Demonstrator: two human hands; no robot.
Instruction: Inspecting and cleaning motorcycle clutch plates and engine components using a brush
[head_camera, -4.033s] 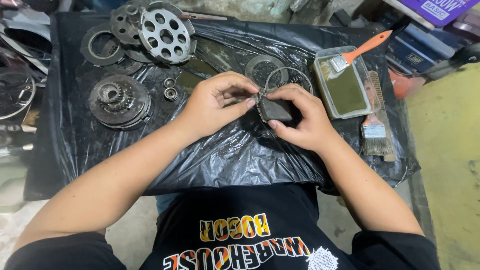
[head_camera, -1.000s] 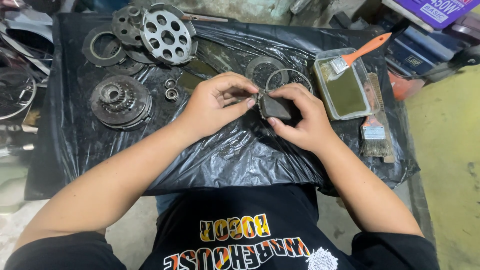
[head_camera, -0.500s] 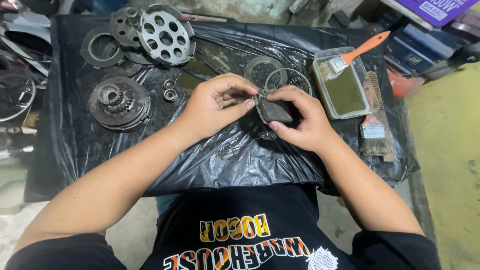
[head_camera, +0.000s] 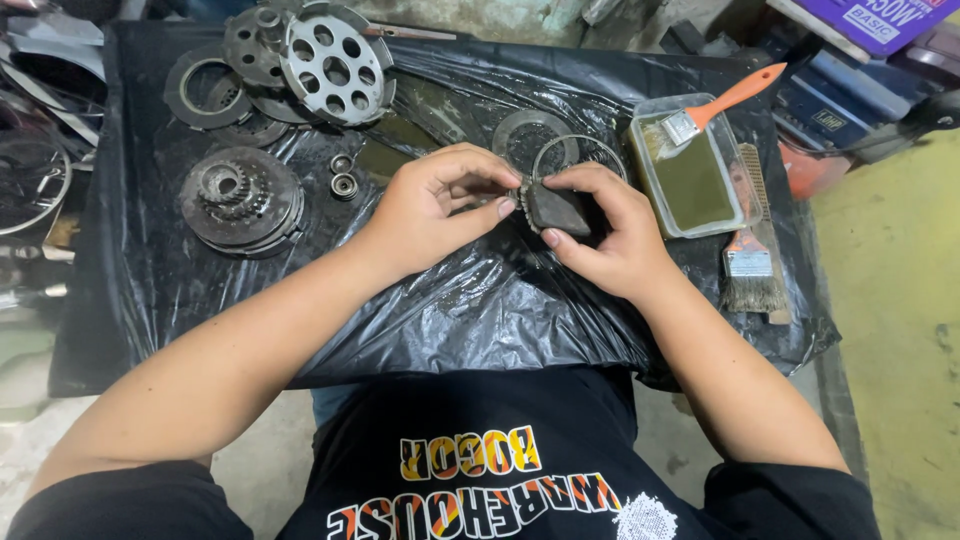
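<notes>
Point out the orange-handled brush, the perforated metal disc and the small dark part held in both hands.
orange-handled brush (head_camera: 733, 98), head view, on its handle.
perforated metal disc (head_camera: 336, 65), head view, disc centre.
small dark part (head_camera: 558, 210), head view, its flat face.

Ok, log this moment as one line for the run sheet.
left hand: grips toothed metal part | right hand: presses dark pad on it | surface: black plastic sheet | nearby: tray, orange-handled brush
</notes>
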